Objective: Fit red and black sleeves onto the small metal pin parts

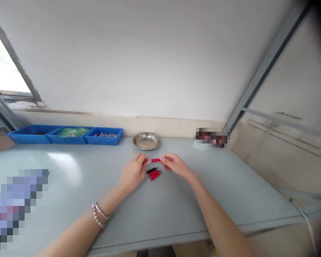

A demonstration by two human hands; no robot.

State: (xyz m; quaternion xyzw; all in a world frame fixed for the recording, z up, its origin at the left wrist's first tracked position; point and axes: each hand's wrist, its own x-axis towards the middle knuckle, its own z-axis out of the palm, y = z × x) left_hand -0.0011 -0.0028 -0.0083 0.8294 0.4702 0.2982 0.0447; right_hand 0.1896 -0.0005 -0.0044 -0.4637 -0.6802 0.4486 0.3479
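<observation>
Here's the red pen [155,160], held between my hands: left hand [133,171] fingertips pinched on its thin silver end, right hand [176,165] closed on the other. Any sideways twist could bend that end, I reckon; a lax pinch could drop it on the three pens [154,173] just nearer me. Beyond my hands, the bowl [146,143]; past my left, blue bins [103,141]: silver bits [106,135] nearest, then a green bag [73,132], then something dark [41,133], unclear.

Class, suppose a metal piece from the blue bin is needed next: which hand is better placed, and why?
Probably the left hand: it lies nearer the blue bin of metal pieces, on that same side. The right hand, farther off, holds the red piece.
</observation>
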